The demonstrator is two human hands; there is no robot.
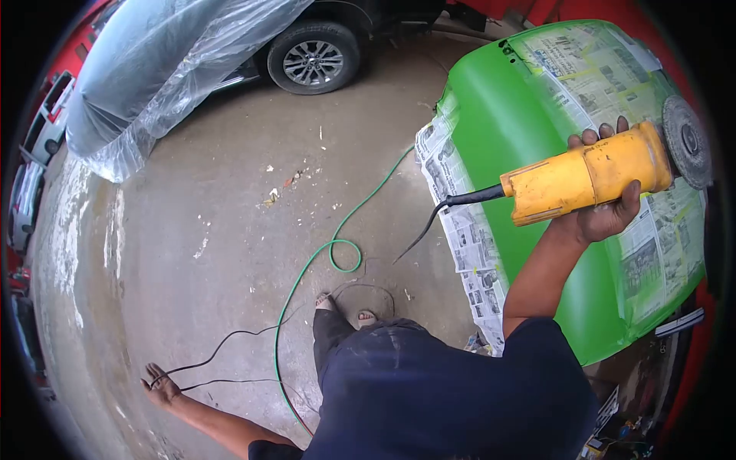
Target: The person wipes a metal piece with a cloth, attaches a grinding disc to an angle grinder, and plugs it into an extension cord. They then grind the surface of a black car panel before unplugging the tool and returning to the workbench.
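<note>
My right hand (604, 222) is closed around the yellow body of an angle grinder (586, 172), raised over the right side. A worn grey disc (686, 142) is fitted at the grinder's far end, and its black cord (475, 197) trails from the near end. Low on the left, my left hand (162, 389) is stretched out, palm up, with a loop of black cord (207, 360) running across it. The fingers there are partly extended. Beneath the grinder lies a green-painted car panel (491, 115), partly masked with newspaper (460, 222).
A green hose (307, 264) curls over the concrete floor (192, 284) beside my feet. Plastic sheeting (192, 61) drapes a vehicle at the upper left, near a car wheel (313, 60). Small debris (272, 197) is scattered on the floor. Assorted items sit at the lower right.
</note>
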